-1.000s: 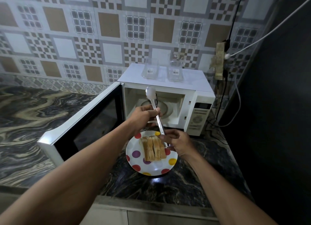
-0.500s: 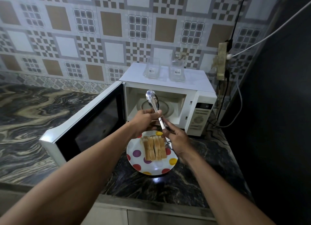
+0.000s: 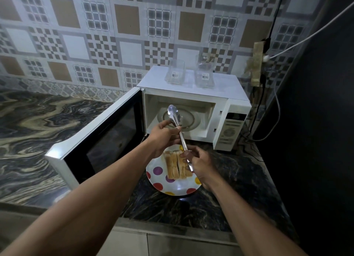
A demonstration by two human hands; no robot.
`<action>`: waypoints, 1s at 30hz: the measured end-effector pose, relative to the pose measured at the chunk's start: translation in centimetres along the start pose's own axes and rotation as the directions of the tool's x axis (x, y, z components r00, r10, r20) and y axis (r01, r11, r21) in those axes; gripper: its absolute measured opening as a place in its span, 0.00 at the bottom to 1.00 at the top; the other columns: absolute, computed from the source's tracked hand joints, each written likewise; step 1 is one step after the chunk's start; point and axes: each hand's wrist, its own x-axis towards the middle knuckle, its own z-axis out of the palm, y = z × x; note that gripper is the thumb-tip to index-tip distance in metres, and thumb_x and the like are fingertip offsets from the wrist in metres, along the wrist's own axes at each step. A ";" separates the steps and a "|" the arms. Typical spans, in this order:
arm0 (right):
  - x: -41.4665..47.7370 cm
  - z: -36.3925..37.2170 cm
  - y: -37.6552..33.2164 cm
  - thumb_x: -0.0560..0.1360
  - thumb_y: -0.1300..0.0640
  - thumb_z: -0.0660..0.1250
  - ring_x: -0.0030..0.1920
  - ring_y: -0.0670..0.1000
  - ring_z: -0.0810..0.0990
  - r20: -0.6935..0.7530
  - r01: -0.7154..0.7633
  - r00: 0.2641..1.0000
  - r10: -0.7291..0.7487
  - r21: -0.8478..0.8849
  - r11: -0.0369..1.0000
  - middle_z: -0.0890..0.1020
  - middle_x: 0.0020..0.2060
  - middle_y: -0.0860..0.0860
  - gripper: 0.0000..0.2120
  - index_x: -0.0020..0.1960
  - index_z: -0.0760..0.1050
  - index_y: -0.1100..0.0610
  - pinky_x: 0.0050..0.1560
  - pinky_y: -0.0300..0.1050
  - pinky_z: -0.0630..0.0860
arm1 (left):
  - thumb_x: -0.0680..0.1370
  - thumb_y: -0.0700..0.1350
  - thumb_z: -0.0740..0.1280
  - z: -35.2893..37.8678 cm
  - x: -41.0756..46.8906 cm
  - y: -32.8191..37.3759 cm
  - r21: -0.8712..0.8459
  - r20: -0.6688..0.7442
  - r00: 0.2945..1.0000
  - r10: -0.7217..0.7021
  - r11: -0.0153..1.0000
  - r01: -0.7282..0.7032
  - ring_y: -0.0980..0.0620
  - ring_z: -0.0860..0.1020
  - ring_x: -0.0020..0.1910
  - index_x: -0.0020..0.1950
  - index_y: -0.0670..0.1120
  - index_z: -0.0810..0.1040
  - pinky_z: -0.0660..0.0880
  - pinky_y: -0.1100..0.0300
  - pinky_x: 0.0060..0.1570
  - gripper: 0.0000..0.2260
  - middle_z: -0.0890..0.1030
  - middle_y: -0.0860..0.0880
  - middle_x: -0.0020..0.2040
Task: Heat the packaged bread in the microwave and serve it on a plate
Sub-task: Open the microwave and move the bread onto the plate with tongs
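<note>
Several bread slices (image 3: pixel 173 166) lie side by side on a white plate with coloured dots (image 3: pixel 178 186) on the dark counter in front of the microwave (image 3: pixel 193 95). The microwave's door (image 3: pixel 99 139) stands wide open to the left, and its glass turntable (image 3: pixel 188 119) is bare. Above the plate both hands hold metal tongs (image 3: pixel 179 129) with the tips pointing up toward the cavity. My left hand (image 3: pixel 162 139) grips the tongs near the tips. My right hand (image 3: pixel 199 163) grips the handle end just above the bread.
Two clear plastic containers (image 3: pixel 175 73) (image 3: pixel 206 76) stand on the microwave's top. A wall socket (image 3: pixel 257 64) with black and white cables hangs at the right, beside a dark wall. The marble counter (image 3: pixel 38 131) stretches left; its front edge runs below the plate.
The tongs have stayed over the plate, held in both hands. My right hand rose to the shaft near the left hand, then slid back down to the handle end.
</note>
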 end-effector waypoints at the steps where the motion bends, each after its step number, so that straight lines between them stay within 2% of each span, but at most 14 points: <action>1: 0.1 0.0 0.4 0.79 0.56 0.68 0.46 0.52 0.85 0.003 0.000 1.000 0.000 -0.024 1.000 0.86 0.46 0.50 0.08 0.57 0.80 0.51 0.46 0.51 0.83 | 0.79 0.35 0.69 0.0 0.0 -0.2 0.030 -0.018 1.000 0.007 1.000 -0.006 0.48 0.81 0.40 0.63 0.43 0.76 0.83 0.56 0.42 0.14 0.81 0.41 0.46; 3: 0.3 -0.1 0.9 0.79 0.52 0.67 0.48 0.56 0.85 0.006 -0.023 1.000 0.023 -0.044 0.999 0.85 0.46 0.50 0.07 0.56 0.80 0.48 0.50 0.58 0.83 | 0.78 0.36 0.71 -0.4 0.3 -0.6 0.113 -0.075 0.997 0.022 0.993 -0.013 0.49 0.81 0.37 0.62 0.40 0.77 0.81 0.58 0.37 0.13 0.81 0.41 0.45; 4: 0.4 -0.3 1.0 0.79 0.50 0.66 0.48 0.54 0.84 -0.002 -0.026 1.000 0.025 -0.069 0.997 0.85 0.46 0.49 0.07 0.56 0.79 0.48 0.50 0.58 0.82 | 0.77 0.36 0.72 -0.7 0.5 -0.9 0.148 -0.100 0.995 0.028 0.989 -0.013 0.49 0.82 0.36 0.62 0.39 0.77 0.80 0.57 0.38 0.14 0.82 0.43 0.42; 5: 0.5 -0.6 1.1 0.80 0.49 0.64 0.49 0.51 0.83 -0.019 -0.020 1.000 0.017 -0.133 0.991 0.84 0.49 0.49 0.10 0.59 0.78 0.49 0.51 0.54 0.81 | 0.76 0.36 0.73 -1.0 0.5 -1.0 0.189 -0.125 0.992 0.029 0.982 -0.005 0.49 0.82 0.34 0.63 0.40 0.77 0.81 0.53 0.40 0.16 0.83 0.43 0.41; 7: 1.0 -1.2 1.4 0.83 0.50 0.60 0.57 0.50 0.79 -0.073 -0.016 0.997 -0.005 -0.281 0.959 0.80 0.60 0.51 0.16 0.69 0.73 0.52 0.57 0.47 0.75 | 0.75 0.37 0.74 -1.9 0.7 -1.6 0.299 -0.162 0.986 0.046 0.954 0.005 0.46 0.83 0.36 0.59 0.45 0.77 0.81 0.50 0.44 0.14 0.85 0.41 0.44; 9: 1.5 -2.0 2.0 0.83 0.50 0.58 0.69 0.54 0.71 -0.091 -0.027 0.996 -0.009 -0.379 0.925 0.72 0.72 0.54 0.22 0.76 0.66 0.54 0.67 0.48 0.68 | 0.75 0.36 0.74 -2.8 0.8 -2.3 0.390 -0.200 0.978 0.064 0.920 0.020 0.42 0.85 0.42 0.51 0.47 0.78 0.83 0.48 0.46 0.09 0.85 0.39 0.48; 10: 1.7 -2.2 2.4 0.84 0.50 0.57 0.73 0.55 0.68 -0.087 -0.039 0.996 0.003 -0.424 0.905 0.68 0.75 0.54 0.23 0.78 0.62 0.53 0.70 0.48 0.65 | 0.74 0.36 0.74 -3.3 1.0 -2.7 0.428 -0.218 0.973 0.071 0.903 0.030 0.40 0.85 0.44 0.48 0.46 0.80 0.83 0.45 0.47 0.07 0.85 0.38 0.47; 12: 2.2 -2.7 3.3 0.84 0.49 0.55 0.77 0.55 0.61 -0.078 -0.068 0.996 0.032 -0.512 0.856 0.62 0.78 0.53 0.25 0.80 0.57 0.51 0.74 0.50 0.60 | 0.73 0.37 0.76 -4.4 1.3 -3.8 0.504 -0.255 0.964 0.073 0.861 0.068 0.40 0.85 0.44 0.49 0.43 0.83 0.83 0.43 0.46 0.07 0.85 0.40 0.45; 15: 3.2 -3.2 4.7 0.85 0.50 0.53 0.80 0.52 0.51 -0.048 -0.068 0.998 0.048 -0.649 0.758 0.52 0.81 0.52 0.27 0.81 0.51 0.52 0.78 0.50 0.51 | 0.68 0.44 0.80 -5.9 2.0 -5.3 0.572 -0.313 0.948 0.059 0.809 0.138 0.46 0.86 0.43 0.52 0.48 0.85 0.84 0.47 0.47 0.14 0.87 0.47 0.45; 18: 4.2 -3.4 5.7 0.85 0.51 0.51 0.80 0.52 0.45 -0.014 -0.057 0.997 0.070 -0.750 0.659 0.45 0.81 0.53 0.28 0.82 0.47 0.54 0.77 0.49 0.46 | 0.70 0.45 0.79 -6.2 2.0 -6.4 0.658 -0.347 0.934 0.087 0.732 0.177 0.48 0.85 0.45 0.60 0.50 0.84 0.83 0.50 0.51 0.19 0.86 0.48 0.50; 21: 5.2 -3.6 6.6 0.85 0.52 0.50 0.80 0.55 0.42 0.022 -0.022 0.997 0.071 -0.828 0.561 0.43 0.81 0.56 0.28 0.82 0.44 0.55 0.77 0.53 0.45 | 0.72 0.46 0.77 -6.9 2.7 -7.8 0.760 -0.362 0.923 0.130 0.614 0.212 0.46 0.83 0.49 0.59 0.49 0.84 0.80 0.53 0.55 0.16 0.86 0.46 0.51; 24: 6.4 -3.8 7.7 0.85 0.54 0.51 0.80 0.57 0.41 0.037 -0.021 0.993 0.115 -0.882 0.472 0.42 0.81 0.56 0.30 0.82 0.41 0.54 0.78 0.58 0.44 | 0.73 0.47 0.77 -7.1 3.1 -8.8 0.802 -0.344 0.932 0.113 0.552 0.230 0.47 0.82 0.53 0.60 0.49 0.84 0.77 0.59 0.53 0.16 0.85 0.47 0.55; 27: 7.1 -4.1 8.4 0.83 0.57 0.57 0.80 0.57 0.40 0.053 -0.020 0.987 0.153 -0.897 0.441 0.41 0.81 0.55 0.35 0.81 0.40 0.55 0.78 0.59 0.43 | 0.72 0.47 0.77 -7.2 3.5 -9.7 0.833 -0.313 0.942 0.124 0.511 0.210 0.46 0.81 0.57 0.61 0.50 0.83 0.76 0.58 0.56 0.18 0.84 0.48 0.57; 30: 7.6 -4.3 8.7 0.81 0.56 0.63 0.80 0.57 0.41 0.073 0.008 0.986 0.147 -0.916 0.401 0.42 0.81 0.55 0.39 0.81 0.42 0.56 0.78 0.59 0.45 | 0.70 0.49 0.79 -7.3 4.0 -10.5 0.849 -0.307 0.947 0.097 0.478 0.227 0.46 0.82 0.53 0.59 0.50 0.84 0.80 0.54 0.54 0.19 0.84 0.48 0.56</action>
